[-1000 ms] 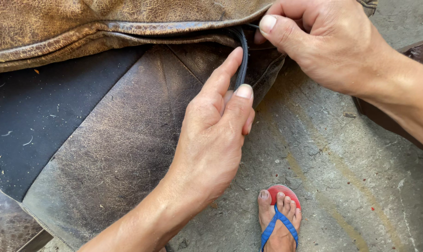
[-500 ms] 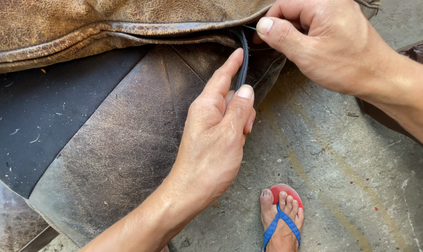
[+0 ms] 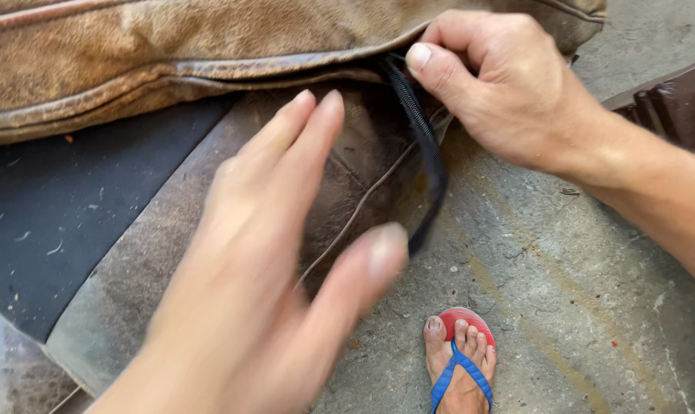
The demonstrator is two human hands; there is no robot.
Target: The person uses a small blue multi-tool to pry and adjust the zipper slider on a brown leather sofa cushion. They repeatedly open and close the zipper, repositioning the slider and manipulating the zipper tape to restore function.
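Worn brown leather cushion, cracked and scuffed, piped seam along its lower edge. Below it a second leather panel, greyer, dusty, with a stitched line running diagonally. A black zipper strip, ribbed and narrow, hangs from the cushion's right corner and curves down over the panel's edge.

Your right hand is closed at that corner, thumb pressed down where the zipper starts; what exactly it pinches I cannot tell. Your left hand is blurred, fingers spread wide, holding nothing, hovering over the panel just left of the zipper and hiding part of it.

Below the zipper: rough stained concrete floor, your foot in a blue-strapped red flip-flop. Left of the panel, a flat dark mat, lint-flecked.
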